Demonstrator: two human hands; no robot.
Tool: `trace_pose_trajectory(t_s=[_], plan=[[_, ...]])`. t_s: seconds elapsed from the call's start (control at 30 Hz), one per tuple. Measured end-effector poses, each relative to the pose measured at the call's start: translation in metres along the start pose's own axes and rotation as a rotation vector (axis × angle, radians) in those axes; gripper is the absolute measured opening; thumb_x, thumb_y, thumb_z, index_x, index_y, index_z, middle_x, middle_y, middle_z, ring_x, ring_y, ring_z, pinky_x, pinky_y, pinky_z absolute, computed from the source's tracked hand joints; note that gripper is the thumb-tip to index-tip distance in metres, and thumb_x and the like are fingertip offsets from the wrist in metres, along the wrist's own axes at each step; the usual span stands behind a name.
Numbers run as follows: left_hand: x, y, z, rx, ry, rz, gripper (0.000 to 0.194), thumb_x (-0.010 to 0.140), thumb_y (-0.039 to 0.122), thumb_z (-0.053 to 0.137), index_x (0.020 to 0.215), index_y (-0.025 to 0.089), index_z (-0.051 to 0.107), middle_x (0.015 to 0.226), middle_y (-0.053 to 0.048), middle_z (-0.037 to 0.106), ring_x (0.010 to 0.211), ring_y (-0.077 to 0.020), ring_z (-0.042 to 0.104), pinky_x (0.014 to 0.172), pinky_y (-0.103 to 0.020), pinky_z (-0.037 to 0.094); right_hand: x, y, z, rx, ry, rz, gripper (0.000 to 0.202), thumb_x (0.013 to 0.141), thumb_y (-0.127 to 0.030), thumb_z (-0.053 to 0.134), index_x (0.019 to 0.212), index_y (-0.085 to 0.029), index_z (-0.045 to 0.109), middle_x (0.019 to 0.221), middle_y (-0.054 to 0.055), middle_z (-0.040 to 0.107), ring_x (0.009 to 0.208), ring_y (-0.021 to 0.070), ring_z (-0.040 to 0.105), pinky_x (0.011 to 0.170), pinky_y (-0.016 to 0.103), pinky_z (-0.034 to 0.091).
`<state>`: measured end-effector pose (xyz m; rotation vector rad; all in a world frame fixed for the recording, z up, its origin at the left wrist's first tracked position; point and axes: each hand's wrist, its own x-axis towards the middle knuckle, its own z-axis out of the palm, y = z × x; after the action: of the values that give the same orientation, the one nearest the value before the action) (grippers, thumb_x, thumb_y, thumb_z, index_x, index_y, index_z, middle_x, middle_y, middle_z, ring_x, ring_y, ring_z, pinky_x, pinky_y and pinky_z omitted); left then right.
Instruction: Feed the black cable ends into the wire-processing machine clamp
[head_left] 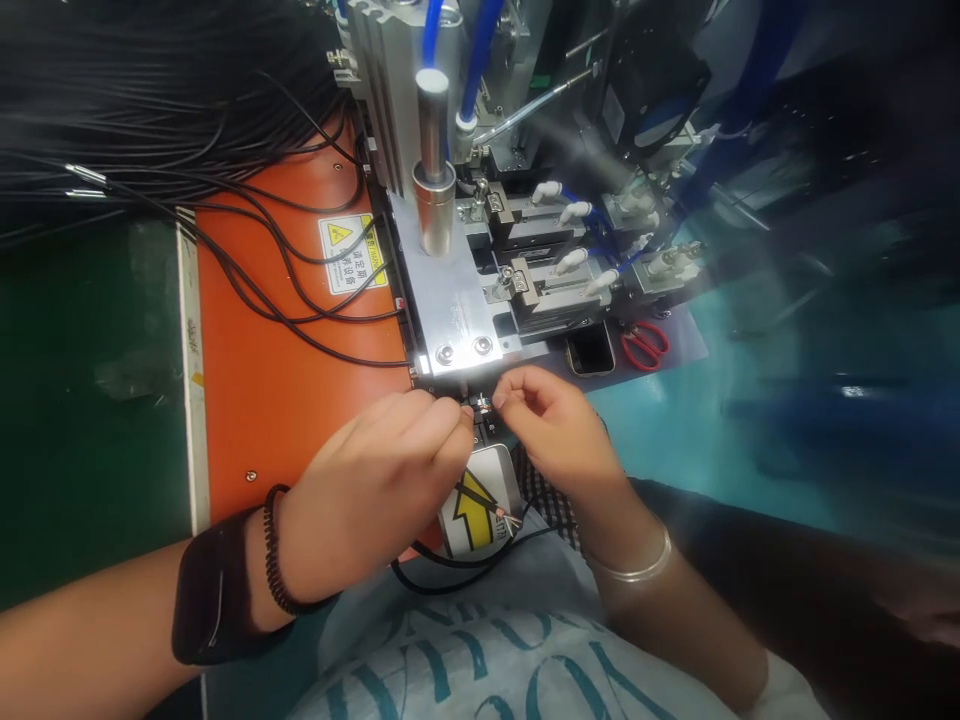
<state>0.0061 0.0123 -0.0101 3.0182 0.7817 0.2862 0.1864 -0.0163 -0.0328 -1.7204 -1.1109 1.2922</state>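
Observation:
My left hand [397, 465] is closed, its fingertips pinched at the front of the machine's fixture [491, 428]. A black cable [474, 490] comes out from under this hand, and its stripped end shows bare wire strands [511, 519]. Facing it from the right, my right hand [559, 425] has thumb and index finger pressed together. A small shiny metal piece [484, 404] lies between the two hands, close to the right fingertips. What the right fingers pinch is too small to make out. Above both hands is the machine's metal plate [450, 310].
An orange machine base [292, 400] carries a warning label [352, 255]. Many black cables [187, 110] lie at upper left, several running to the machine. Pneumatic clamps [540, 290] stand behind the plate. A phone [590, 350] and red-handled scissors [645, 345] lie at right. A yellow-arrow label [465, 520] sits below my hands.

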Motion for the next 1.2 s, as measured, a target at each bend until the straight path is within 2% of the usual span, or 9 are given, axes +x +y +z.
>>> trace_pose_trajectory(t_s=[0.13,0.47,0.7,1.07,1.2], plan=[[0.001,0.001,-0.001,0.004,0.007,-0.020,0.026,0.080,0.006,0.042,0.093,0.012,0.063,0.074,-0.006,0.057,0.064,-0.0231,0.050,0.056,-0.036,0.045,-0.001,-0.001,-0.001,-0.027,0.009,-0.009,0.010,0.082,-0.029,0.056,0.080,-0.019,0.058,0.069,-0.002,0.050,0.061,0.0102,0.043,0.053,0.021,0.033],[0.002,0.003,-0.001,0.041,0.035,-0.035,0.027,0.080,0.005,0.044,0.097,0.012,0.064,0.073,-0.005,0.060,0.066,-0.0239,0.054,0.058,-0.036,0.046,-0.005,-0.003,-0.001,-0.220,-0.007,-0.105,0.010,0.084,-0.022,0.051,0.075,-0.020,0.052,0.065,-0.005,0.043,0.062,0.0094,0.041,0.057,0.022,0.033],[0.002,0.004,-0.001,0.039,0.035,-0.042,0.026,0.076,0.006,0.051,0.098,0.012,0.064,0.074,-0.005,0.059,0.064,-0.0239,0.052,0.056,-0.036,0.046,-0.006,-0.003,-0.001,-0.264,0.037,-0.088,0.009,0.085,-0.024,0.052,0.079,-0.021,0.058,0.062,-0.005,0.045,0.059,0.0098,0.044,0.055,0.022,0.034],[0.002,0.005,-0.001,0.036,0.016,-0.043,0.031,0.077,0.003,0.042,0.097,0.011,0.064,0.070,-0.005,0.056,0.061,-0.0232,0.050,0.054,-0.036,0.044,-0.011,-0.012,0.003,-0.530,0.086,-0.268,0.011,0.083,-0.016,0.051,0.072,-0.018,0.051,0.068,-0.003,0.049,0.068,0.0117,0.047,0.064,0.024,0.034],[0.001,0.004,-0.001,0.028,0.017,-0.030,0.031,0.076,0.003,0.043,0.098,0.010,0.064,0.071,-0.005,0.056,0.061,-0.0230,0.051,0.055,-0.036,0.044,-0.011,-0.010,0.002,-0.474,0.089,-0.192,0.010,0.083,-0.019,0.051,0.073,-0.019,0.052,0.066,-0.004,0.046,0.065,0.0110,0.044,0.061,0.024,0.033]])
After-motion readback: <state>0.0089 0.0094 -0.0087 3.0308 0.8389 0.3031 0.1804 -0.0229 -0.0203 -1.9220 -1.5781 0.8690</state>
